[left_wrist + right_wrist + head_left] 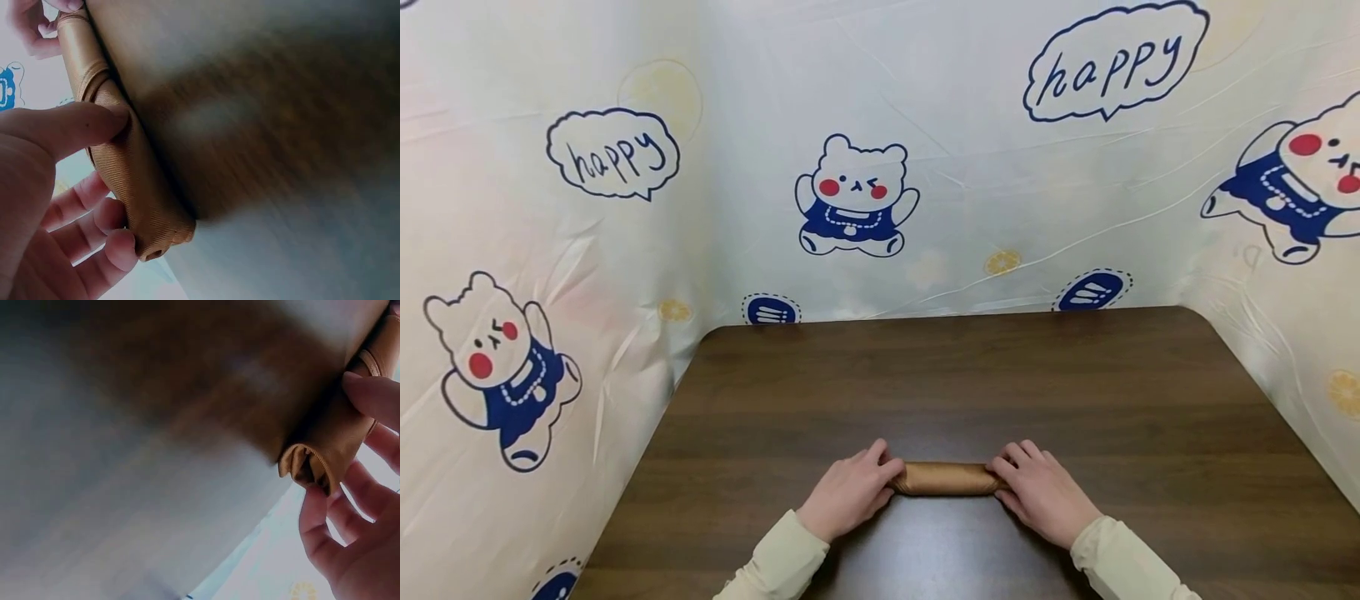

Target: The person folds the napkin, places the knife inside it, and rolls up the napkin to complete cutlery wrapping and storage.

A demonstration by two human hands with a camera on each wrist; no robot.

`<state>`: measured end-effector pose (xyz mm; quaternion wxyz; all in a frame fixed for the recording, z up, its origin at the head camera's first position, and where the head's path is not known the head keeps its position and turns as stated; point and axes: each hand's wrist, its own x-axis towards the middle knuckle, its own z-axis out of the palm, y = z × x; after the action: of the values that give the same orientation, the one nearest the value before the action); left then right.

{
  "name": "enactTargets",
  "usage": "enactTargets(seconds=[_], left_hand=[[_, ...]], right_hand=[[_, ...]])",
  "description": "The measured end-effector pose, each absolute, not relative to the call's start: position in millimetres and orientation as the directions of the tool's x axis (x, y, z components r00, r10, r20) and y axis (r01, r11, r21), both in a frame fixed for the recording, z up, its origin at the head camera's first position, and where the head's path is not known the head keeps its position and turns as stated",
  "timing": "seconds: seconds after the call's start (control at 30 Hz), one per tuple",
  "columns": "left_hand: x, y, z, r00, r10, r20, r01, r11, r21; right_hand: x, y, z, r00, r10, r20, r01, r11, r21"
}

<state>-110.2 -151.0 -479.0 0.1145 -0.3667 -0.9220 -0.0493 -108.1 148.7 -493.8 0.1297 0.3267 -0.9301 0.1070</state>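
A golden-brown roll of shiny cloth [949, 479] lies crosswise on the dark wooden table, near its front. My left hand [855, 490] grips the left end, its thumb [94, 128] pressing the near side while the other fingers curl along the far side. At the opposite end my right hand [1041, 492] holds the roll the same way, thumb [375, 399] on the near side. Folded layers show in the open right end of the cloth [306, 465] in the right wrist view. A diagonal fold crosses the roll [140, 181] in the left wrist view.
The brown wood-grain table [955, 383] has rounded far corners. A pale curtain [962, 167] printed with cartoon bears and "happy" bubbles hangs behind the table and along both sides. Light sleeves cover both forearms.
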Motion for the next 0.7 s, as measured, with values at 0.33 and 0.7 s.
enactTargets(seconds=[0.33, 0.7], left_hand=[[-131, -146, -486, -0.714, 0.657, 0.241, 0.676, 0.737, -0.006], [-158, -137, -490, -0.768, 0.579, 0.274, 0.596, 0.802, -0.022]], right_hand=[[-122, 150, -487, -0.777, -0.576, 0.254, -0.608, 0.791, -0.066], [-147, 151, -495, -0.807, -0.508, 0.302, -0.558, 0.823, -0.105]])
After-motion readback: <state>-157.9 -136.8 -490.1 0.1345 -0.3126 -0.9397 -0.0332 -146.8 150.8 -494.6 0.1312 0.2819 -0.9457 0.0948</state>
